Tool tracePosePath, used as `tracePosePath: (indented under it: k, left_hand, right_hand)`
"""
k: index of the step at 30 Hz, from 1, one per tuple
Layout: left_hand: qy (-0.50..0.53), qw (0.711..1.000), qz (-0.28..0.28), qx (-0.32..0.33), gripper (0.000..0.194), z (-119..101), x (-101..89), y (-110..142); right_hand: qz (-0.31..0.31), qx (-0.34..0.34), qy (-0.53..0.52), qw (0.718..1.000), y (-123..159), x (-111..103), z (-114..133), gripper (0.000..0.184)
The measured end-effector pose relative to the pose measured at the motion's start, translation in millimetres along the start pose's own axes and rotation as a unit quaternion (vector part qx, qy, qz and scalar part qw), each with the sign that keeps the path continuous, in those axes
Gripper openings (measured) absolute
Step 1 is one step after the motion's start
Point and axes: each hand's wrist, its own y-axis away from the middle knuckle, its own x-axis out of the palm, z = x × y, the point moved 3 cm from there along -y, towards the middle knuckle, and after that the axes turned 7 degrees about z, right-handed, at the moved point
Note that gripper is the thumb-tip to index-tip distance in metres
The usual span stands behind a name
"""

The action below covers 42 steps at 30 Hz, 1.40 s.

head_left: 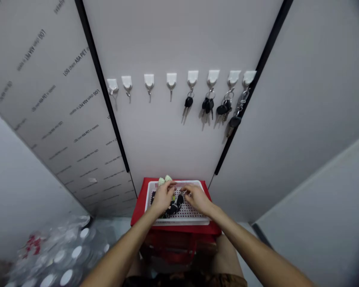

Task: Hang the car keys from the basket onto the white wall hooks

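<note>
Eight white hooks [171, 78] cross one panel [167, 139]; four key sets [188, 102] hang toward its right edge. One basket [182, 223] sits on one red stool [139, 208], two pale green pieces [161, 181] at the basket's back edge; its dark items [174, 208] overlap beyond counting.

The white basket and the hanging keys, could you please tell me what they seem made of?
The basket looks like smooth moulded plastic, judging by its regular holes. The hanging keys have dull black heads, perhaps plastic, and silvery blades, probably metal.
</note>
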Motion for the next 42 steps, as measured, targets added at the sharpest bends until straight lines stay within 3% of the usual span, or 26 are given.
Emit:
tracePosePath:
  k: [3, 7, 10, 14, 17, 24, 27, 33, 42]
  left_hand:
    - [-0.062, 0.998, 0.01, 0.02, 0.022, 16, 8.1, 14]
    - [-0.086, 0.996, 0.027, 0.015, 0.023, 23, 10.4, 13]
    - [-0.1, 0.994, 0.046, -0.005, 0.023, 26, 11.3, 10]
    - [-0.119, 0.991, 0.065, -0.013, 0.022, 28, 13.3, 10]
    - [-0.129, 0.989, 0.076, -0.006, 0.023, 28, 15.2, 11]
    - [-0.138, 0.984, 0.09, 0.066, 0.032, 21, 18.7, 12]
    - [-0.15, 0.984, 0.059, 0.078, 0.016, 15, 17.0, 11]
    - [-0.101, 0.993, 0.008, 0.059, 0.017, -1, -2.7, 15]
    - [-0.118, 0.988, 0.094, 0.027, 0.019, -34, -52.3, 14]
  right_hand:
    - [0.045, -0.006, 0.012, 0.999, 8, 29, -14, 0.041]
    - [0.095, -0.029, 0.076, 0.992, 1, 35, -15, 0.05]
    - [0.107, -0.021, 0.112, 0.988, -3, 34, -13, 0.038]
    - [0.079, 0.045, 0.117, 0.989, -1, 29, -18, 0.016]
    - [0.088, 0.062, 0.054, 0.993, 1, 23, -21, 0.007]
    - [0.047, 0.059, -0.151, 0.986, 2, 1, -8, 0.014]
    - [0.063, 0.043, -0.212, 0.974, 2, -1, 3, 0.014]
    - [0.037, 0.015, -0.24, 0.97, 4, -7, 18, 0.01]
    - [0.0, -0.038, -0.156, 0.987, 2, -18, 51, 0.024]
